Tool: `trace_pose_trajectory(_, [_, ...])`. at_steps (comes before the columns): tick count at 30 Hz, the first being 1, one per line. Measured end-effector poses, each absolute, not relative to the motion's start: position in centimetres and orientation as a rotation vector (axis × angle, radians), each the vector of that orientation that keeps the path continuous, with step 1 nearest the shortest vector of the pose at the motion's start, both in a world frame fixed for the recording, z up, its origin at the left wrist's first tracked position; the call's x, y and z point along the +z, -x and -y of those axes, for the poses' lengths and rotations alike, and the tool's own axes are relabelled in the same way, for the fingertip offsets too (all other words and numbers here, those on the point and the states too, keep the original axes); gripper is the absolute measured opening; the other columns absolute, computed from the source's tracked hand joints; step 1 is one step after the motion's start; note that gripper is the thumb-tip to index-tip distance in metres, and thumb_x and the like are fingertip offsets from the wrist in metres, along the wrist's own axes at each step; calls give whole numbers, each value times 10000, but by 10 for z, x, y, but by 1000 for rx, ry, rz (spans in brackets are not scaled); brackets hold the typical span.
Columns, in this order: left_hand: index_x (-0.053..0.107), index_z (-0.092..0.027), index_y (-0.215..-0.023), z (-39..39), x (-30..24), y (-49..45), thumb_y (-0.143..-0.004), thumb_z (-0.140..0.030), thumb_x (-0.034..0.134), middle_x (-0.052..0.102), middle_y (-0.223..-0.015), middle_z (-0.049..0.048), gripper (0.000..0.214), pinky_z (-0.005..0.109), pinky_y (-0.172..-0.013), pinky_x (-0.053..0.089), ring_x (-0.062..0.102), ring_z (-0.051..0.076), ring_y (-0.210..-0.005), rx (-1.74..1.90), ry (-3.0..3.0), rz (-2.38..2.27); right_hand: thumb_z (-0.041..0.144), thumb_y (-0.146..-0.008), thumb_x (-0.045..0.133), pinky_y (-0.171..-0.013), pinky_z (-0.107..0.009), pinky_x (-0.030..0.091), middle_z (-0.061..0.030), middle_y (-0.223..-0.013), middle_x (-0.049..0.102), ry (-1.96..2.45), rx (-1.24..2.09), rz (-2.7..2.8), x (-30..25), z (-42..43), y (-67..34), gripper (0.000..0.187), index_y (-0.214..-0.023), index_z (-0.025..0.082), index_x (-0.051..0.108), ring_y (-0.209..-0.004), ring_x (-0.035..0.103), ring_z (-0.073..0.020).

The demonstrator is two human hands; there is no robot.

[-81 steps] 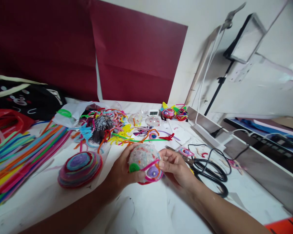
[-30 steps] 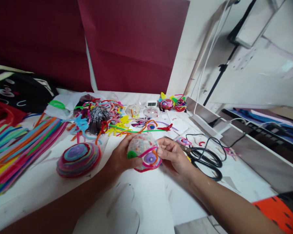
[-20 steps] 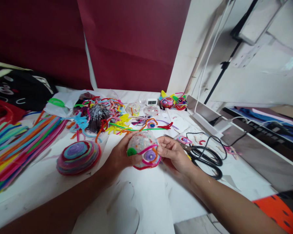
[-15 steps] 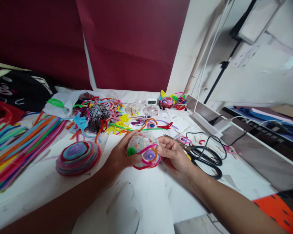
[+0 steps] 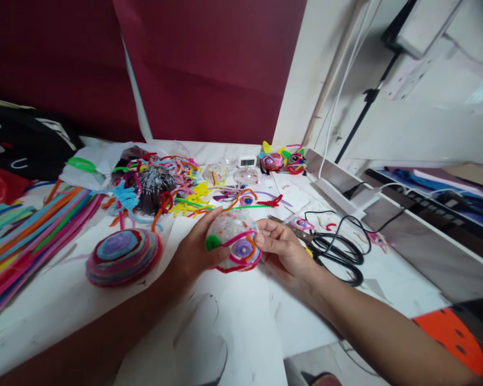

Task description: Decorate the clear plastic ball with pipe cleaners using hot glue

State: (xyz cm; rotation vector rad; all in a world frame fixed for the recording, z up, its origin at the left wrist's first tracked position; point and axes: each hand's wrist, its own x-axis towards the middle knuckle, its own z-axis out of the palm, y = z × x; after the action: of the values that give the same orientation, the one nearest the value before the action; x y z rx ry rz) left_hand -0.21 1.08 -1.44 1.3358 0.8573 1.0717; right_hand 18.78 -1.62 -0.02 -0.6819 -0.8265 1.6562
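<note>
- Works over a white tabletop [image 5: 60, 316] smudged with dark marks, with white paper [image 5: 249, 332] spread under both hands
- Faces maroon sheets [image 5: 209, 69] on a white wall [image 5: 443, 118], with a flat panel [image 5: 426, 27] on a black stand [image 5: 358, 118] at right
- Shows pale lettering on a black box [image 5: 443, 214] at right, too blurred to read, and digits too small to make out on a white clock [image 5: 248, 161] at the back
- Has a black bag [image 5: 24, 139] with a white and pink print at far left
- Has fuzzy stems [image 5: 44, 241] bundled at left, a striped dome [image 5: 123, 257] near the left forearm, and a colourful tangle [image 5: 181, 167] behind
- Has black-handled scissors [image 5: 319, 242] and a black cable [image 5: 370, 244] crowded together just beyond the right hand [image 5: 282, 246], with two eared ornaments [image 5: 273, 161] farther back
- Cups a speckled clear ball [image 5: 232, 221] in the left hand [image 5: 193, 246], over the paper at centre, thumb across its front
- Pinches the pink edge of the ball's eye shape [image 5: 243, 249] between right thumb and fingertips
</note>
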Motion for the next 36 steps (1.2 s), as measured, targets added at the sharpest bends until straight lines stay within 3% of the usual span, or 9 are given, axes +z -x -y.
trace_pose_trajectory(10, [442,-231,-1365,-2,-2,-3,-647,-400,792,520,-1381,87,817,380,-1025,427,444,337,-1299,1137,-1366,-828,218,-562,881,-583,-194,490,24,-611,696,685,1660,804,-1,15,-188,284,-749,164,675,-558,632,-91])
trace_pose_trajectory(16, [482,-267,-1285,1,-6,-2,-752,-323,726,524,-1365,56,588,332,-994,449,473,277,-1274,1181,-1458,-767,218,-553,884,-548,-187,483,20,-604,699,687,1661,788,-2,15,-188,279,-729,164,675,-520,607,-82])
trace_pose_trajectory(26, [515,-248,-1162,1,-7,2,-810,-216,664,444,-1365,71,383,407,-1117,321,347,262,-1362,1279,-1690,-702,184,-570,877,-556,-175,499,19,-637,716,667,1669,772,-2,16,-187,268,-749,162,679,-542,631,-80])
trace_pose_trajectory(36, [491,-248,-980,-3,-19,7,-784,-190,677,455,-1312,96,276,474,-1033,374,420,281,-1289,1442,-1920,-757,181,-553,884,-543,-155,509,8,-616,723,633,1667,788,2,17,-184,257,-713,141,686,-519,637,-72])
